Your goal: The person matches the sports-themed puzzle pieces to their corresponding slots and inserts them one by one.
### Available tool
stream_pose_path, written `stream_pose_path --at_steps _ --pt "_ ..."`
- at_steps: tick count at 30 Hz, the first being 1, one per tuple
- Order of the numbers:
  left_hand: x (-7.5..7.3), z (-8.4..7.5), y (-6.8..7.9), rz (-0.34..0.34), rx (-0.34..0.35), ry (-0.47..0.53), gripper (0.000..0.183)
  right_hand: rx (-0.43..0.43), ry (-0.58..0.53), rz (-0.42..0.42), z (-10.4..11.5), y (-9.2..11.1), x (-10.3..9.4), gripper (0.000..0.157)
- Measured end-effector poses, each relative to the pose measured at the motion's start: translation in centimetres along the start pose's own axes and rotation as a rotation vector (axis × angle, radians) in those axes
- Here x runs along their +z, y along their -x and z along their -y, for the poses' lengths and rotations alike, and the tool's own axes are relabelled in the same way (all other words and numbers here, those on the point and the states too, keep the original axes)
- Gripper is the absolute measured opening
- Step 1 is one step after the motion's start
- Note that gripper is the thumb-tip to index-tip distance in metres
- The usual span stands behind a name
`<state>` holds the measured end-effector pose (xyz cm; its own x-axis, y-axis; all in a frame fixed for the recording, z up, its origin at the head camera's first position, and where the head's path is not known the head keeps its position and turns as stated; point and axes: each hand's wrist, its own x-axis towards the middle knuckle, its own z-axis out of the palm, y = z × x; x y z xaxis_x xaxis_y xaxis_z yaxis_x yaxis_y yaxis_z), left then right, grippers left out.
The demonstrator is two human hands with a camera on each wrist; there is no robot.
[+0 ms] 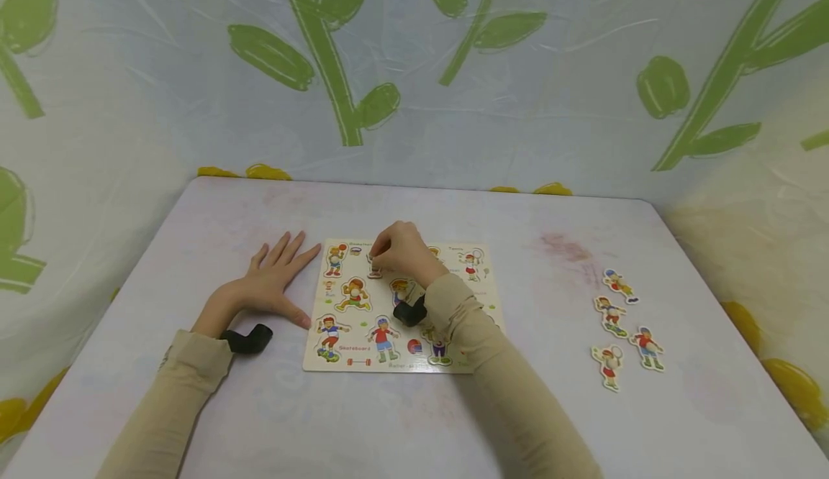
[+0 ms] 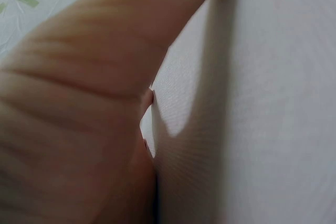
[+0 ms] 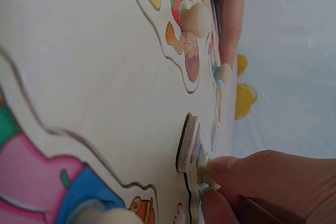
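A wooden knob puzzle board (image 1: 378, 306) with sports figures lies flat on the table. Over its top row, my right hand (image 1: 403, 249) pinches a puzzle piece (image 1: 374, 270) by its small round knob between thumb and fingertip. In the right wrist view this piece (image 3: 190, 148) stands slightly proud of the board, its edge visible; the fingers hide part of its picture. Seated nearby is a runner piece (image 3: 184, 22). My left hand (image 1: 275, 283) rests on the table with fingers spread, thumb tip at the board's left edge. The left wrist view shows mostly palm (image 2: 79, 93).
Several loose puzzle pieces lie right of the board, among them a skateboarder (image 1: 611, 316) and a tennis player (image 1: 608, 367). Behind the white table (image 1: 259, 421) hangs a leaf-patterned cloth (image 1: 518, 119). Black wrist devices (image 1: 248, 339) sit at both cuffs.
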<state>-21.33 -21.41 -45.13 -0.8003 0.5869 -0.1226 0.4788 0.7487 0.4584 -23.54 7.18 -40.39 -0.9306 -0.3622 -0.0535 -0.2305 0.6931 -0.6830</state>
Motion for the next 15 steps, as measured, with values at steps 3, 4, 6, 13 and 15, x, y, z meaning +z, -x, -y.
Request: stream_pose_path --at_steps 3,4,6,13,15 --pt "0.02 0.02 0.02 0.002 -0.004 -0.014 0.137 -0.003 0.02 0.018 0.01 -0.05 0.06 0.004" --pt "0.01 0.0 0.04 0.004 -0.004 -0.014 0.136 -0.006 0.028 0.022 0.02 -0.07 0.07 0.004" --pt "-0.06 -0.09 0.06 0.004 -0.005 -0.013 0.137 -0.01 0.046 0.022 0.02 -0.09 0.12 0.004" --pt "-0.34 -0.6 0.19 0.01 -0.014 -0.008 0.135 0.024 0.048 0.031 0.4 0.06 0.18 0.005" --pt "-0.34 -0.62 0.25 0.014 -0.022 -0.021 0.135 0.031 0.05 0.035 0.5 0.09 0.21 0.004"
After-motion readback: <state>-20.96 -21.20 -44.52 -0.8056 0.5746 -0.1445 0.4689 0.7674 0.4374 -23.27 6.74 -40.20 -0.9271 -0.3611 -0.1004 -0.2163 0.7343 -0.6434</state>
